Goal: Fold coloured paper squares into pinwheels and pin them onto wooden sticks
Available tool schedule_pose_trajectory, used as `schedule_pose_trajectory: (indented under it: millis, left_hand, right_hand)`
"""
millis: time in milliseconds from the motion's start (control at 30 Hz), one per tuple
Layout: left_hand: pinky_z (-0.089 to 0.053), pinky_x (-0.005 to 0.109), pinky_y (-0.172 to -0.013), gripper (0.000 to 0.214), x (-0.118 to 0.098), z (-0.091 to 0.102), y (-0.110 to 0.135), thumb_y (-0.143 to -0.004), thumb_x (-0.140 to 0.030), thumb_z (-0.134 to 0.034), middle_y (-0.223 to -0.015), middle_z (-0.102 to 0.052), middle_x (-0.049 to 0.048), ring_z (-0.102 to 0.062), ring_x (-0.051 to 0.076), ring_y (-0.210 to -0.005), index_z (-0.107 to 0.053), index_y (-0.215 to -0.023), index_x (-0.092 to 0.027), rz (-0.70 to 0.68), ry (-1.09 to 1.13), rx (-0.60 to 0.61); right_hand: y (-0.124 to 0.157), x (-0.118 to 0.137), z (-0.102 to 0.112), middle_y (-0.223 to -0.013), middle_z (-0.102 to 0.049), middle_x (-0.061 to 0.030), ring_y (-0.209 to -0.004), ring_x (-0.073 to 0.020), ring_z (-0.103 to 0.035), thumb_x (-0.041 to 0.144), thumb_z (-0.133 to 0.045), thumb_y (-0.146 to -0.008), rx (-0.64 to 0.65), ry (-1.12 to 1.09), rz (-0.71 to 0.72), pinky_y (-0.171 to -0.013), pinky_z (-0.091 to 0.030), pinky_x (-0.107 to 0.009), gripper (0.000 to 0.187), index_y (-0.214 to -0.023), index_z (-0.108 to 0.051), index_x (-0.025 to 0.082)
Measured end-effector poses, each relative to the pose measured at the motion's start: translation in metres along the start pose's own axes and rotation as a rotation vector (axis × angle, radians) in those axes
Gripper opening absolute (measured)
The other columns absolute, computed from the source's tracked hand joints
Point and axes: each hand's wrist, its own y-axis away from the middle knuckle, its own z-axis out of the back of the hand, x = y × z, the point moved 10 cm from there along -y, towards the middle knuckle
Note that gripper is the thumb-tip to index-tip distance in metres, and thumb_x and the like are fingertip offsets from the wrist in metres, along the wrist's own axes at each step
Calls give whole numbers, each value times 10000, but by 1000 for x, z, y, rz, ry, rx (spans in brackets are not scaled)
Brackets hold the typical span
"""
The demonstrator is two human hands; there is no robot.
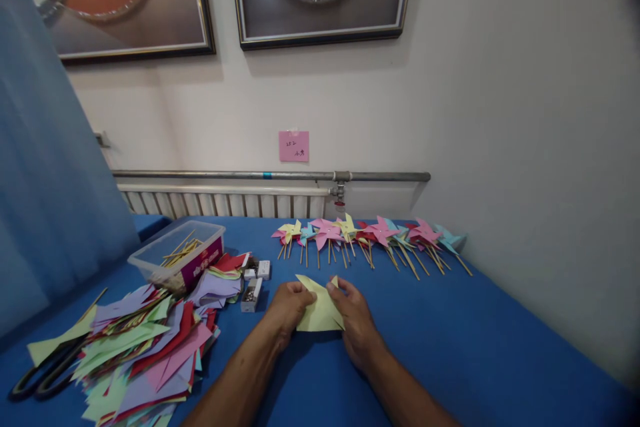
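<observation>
Both of my hands rest on the blue table (450,333) and pinch a yellow-green paper square (318,310) with cut corners. My left hand (289,308) grips its left side with the fingers curled. My right hand (354,317) holds the right side, thumb and fingers pressed on a folded-up corner near the top. A row of finished paper pinwheels (373,235) on wooden sticks lies beyond the paper, along the back of the table.
A heap of coloured cut paper (145,347) lies at the left, with black-handled scissors (47,368) beside it. A clear plastic tub of sticks (177,252) and small boxes of pins (253,292) sit behind. A radiator, pipe and pink note are on the wall.
</observation>
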Motion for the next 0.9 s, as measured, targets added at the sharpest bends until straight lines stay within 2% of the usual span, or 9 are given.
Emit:
schedule_pose_trajectory:
  millis: [100, 167, 433, 600, 700, 800, 900]
  left_hand:
    - [-359, 238, -494, 219, -3, 2, 0, -602, -266, -782, -526, -609, 8, -496, 107, -452, -599, -617, -146, -17, 0, -14]
    - [-365, 241, -494, 204, -3, 2, 0, -594, -263, -767, -523, -608, 7, -497, 110, -451, -603, -628, -145, -16, 5, -15]
    - [-394, 253, -519, 219, -5, -2, 2, -572, -289, -758, -548, -632, 17, -531, 126, -478, -618, -655, -143, -26, 44, 19]
    - [-376, 251, -510, 210, -5, 1, 0, -575, -294, -741, -532, -615, 8, -512, 122, -464, -606, -652, -152, -31, 19, 6]
    - [-362, 248, -504, 205, -5, 2, -1, -586, -296, -739, -521, -596, -2, -497, 116, -457, -607, -651, -153, -34, 9, 4]
    - [-366, 247, -506, 222, -5, 2, 0, -579, -305, -752, -526, -595, -3, -502, 112, -459, -599, -639, -156, -31, 22, 6]
    - [-379, 249, -512, 239, -5, 3, 0, -566, -313, -761, -536, -606, 0, -516, 115, -467, -597, -640, -157, -31, 29, -4]
  right_hand:
    - [8, -5, -13, -728, -718, -18, -654, -188, -657, 534, -824, -668, 119, 16, -96, -606, -474, -274, 456, -911, -664, 183]
    - [11, -6, -17, -706, -710, -15, -638, -172, -635, 515, -828, -671, 163, 41, -129, -600, -464, -263, 436, -899, -685, 172]
    - [10, -6, -12, -676, -690, -4, -598, -152, -601, 462, -874, -613, 125, -43, -145, -586, -456, -258, 396, -796, -666, 180]
    - [2, 1, -6, -656, -673, 1, -581, -162, -579, 506, -865, -616, 95, 76, 8, -574, -443, -271, 413, -779, -668, 181]
    - [-4, 5, -1, -612, -633, 16, -571, -159, -544, 574, -791, -688, 73, 225, 105, -554, -406, -267, 405, -711, -652, 193]
    - [-5, 7, 3, -580, -600, 17, -554, -149, -507, 622, -729, -735, 47, 325, 139, -522, -364, -259, 445, -654, -641, 193]
    - [-1, 7, -3, -626, -642, 4, -576, -153, -536, 613, -745, -742, 88, 276, 104, -531, -382, -255, 433, -714, -676, 186]
